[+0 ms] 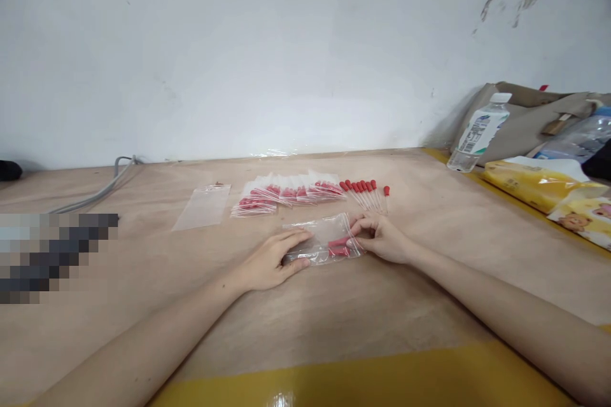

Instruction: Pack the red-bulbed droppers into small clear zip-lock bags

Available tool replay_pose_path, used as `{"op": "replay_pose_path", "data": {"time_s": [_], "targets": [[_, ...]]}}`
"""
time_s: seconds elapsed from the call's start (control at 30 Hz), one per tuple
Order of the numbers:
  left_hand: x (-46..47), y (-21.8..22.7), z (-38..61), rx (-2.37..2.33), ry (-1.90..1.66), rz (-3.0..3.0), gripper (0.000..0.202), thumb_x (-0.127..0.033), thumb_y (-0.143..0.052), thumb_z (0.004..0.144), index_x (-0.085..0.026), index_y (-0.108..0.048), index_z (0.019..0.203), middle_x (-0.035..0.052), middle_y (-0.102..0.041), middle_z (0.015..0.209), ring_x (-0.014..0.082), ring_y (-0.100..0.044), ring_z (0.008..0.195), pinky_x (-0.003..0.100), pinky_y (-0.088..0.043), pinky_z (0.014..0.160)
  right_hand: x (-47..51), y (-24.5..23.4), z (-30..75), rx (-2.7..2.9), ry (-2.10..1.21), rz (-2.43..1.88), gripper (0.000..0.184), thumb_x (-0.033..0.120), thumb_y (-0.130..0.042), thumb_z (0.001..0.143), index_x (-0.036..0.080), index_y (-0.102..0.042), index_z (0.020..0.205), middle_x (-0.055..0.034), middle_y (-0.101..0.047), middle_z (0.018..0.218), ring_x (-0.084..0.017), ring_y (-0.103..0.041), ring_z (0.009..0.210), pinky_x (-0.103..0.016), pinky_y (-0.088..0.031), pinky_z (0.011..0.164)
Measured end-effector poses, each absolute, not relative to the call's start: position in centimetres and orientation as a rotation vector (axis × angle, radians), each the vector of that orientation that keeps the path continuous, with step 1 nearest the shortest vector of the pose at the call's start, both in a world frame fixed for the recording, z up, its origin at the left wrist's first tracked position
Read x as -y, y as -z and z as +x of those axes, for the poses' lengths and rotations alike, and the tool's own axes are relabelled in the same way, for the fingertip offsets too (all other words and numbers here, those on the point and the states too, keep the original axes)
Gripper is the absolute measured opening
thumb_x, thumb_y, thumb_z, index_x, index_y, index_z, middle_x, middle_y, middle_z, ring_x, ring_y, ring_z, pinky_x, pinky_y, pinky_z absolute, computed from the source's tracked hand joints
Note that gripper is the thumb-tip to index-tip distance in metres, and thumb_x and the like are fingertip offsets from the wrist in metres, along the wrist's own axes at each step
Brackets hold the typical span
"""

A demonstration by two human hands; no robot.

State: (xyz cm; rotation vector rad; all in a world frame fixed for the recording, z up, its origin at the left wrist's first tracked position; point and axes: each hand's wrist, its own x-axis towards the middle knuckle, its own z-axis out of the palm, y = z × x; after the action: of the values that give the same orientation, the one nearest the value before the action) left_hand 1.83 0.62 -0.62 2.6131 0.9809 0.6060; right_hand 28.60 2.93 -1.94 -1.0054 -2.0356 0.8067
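Note:
A clear zip-lock bag [319, 229] lies on the table in front of me, with red-bulbed droppers [338, 247] inside, their bulbs toward the bag's right end. My left hand [274, 259] rests on the bag's left part, fingers stretched out and thumb apart along its near edge. At the bag's right end, my right hand [379, 238] pinches the zip edge between thumb and fingers. Beyond the bag lies a row of overlapping filled bags [286, 192] with red bulbs showing. To their right are several loose droppers [365, 194] with red bulbs and thin clear stems.
A flat bag [203, 206] lies left of the row. A grey cable [102, 187] runs at the far left, near a blurred-out item [57, 257]. On the right are a plastic bottle [480, 133], a yellow tissue pack [537, 183] and a grey-beige bag [529, 117]. The wall stands behind.

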Motion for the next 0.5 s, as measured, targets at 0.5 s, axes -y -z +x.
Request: {"op": "replay_pose_path", "data": {"time_s": [0.5], "targets": [[-0.8,0.6,1.6,-0.928,-0.459,2.629,0.041,-0.036,-0.041,0.091,-0.021,-0.045,0.129,0.0070,-0.042,0.137,0.0216,-0.036,0.128,0.041,-0.031,0.106,-13.0,0.5,36.4,1.507,-0.363,-2.157,0.028,0.043,-0.066,0.064,0.018,-0.056,0.058,-0.0071,-0.056,0.056,-0.023,-0.057,0.065,-0.030,-0.038,0.055]]}}
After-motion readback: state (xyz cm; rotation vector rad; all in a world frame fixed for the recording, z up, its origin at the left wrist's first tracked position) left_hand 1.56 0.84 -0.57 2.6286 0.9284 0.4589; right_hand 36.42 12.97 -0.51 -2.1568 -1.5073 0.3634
